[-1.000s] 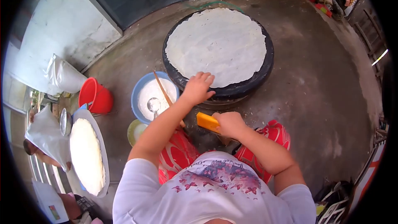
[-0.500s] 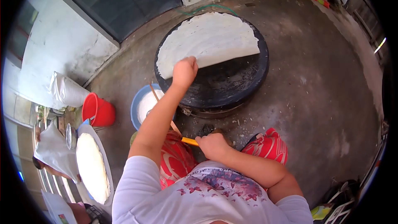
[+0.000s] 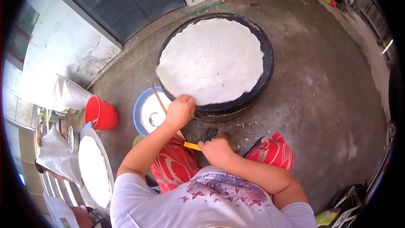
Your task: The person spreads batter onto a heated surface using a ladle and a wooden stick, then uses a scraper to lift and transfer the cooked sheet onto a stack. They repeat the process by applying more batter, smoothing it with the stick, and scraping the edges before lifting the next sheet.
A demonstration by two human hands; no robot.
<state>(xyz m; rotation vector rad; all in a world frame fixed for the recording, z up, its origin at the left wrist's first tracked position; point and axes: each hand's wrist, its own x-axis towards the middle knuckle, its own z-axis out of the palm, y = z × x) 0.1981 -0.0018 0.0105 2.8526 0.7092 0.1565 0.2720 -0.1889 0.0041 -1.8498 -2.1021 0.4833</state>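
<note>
A large, thin, pale flatbread (image 3: pixel 213 61) lies spread over a round black griddle (image 3: pixel 266 65), reaching its left and front rim. My left hand (image 3: pixel 180 110) is at the flatbread's front-left edge. Its fingers are closed together there, seemingly pinching that edge; the fingertips are partly hidden. My right hand (image 3: pixel 217 151) is wrapped around a yellow handle (image 3: pixel 192 145) in front of my body. What the handle belongs to is mostly hidden. Beside my left forearm stands a blue basin (image 3: pixel 138 116) of white batter, with a ladle in it and a wooden stick (image 3: pixel 159 100) across it.
At left are a red bucket (image 3: pixel 101 113), a white sack (image 3: pixel 72 93) and a tray (image 3: pixel 110 173) with a stack of pale flatbreads. Another person's arm shows at the lower left. A green hose (image 3: pixel 215 6) runs behind the griddle. A brown block (image 3: pixel 225 139) lies between my knees.
The flatbread, drawn back from the griddle's front half before, now lies flat across it toward me. My left hand has come down and nearer to my body. My right hand has barely moved.
</note>
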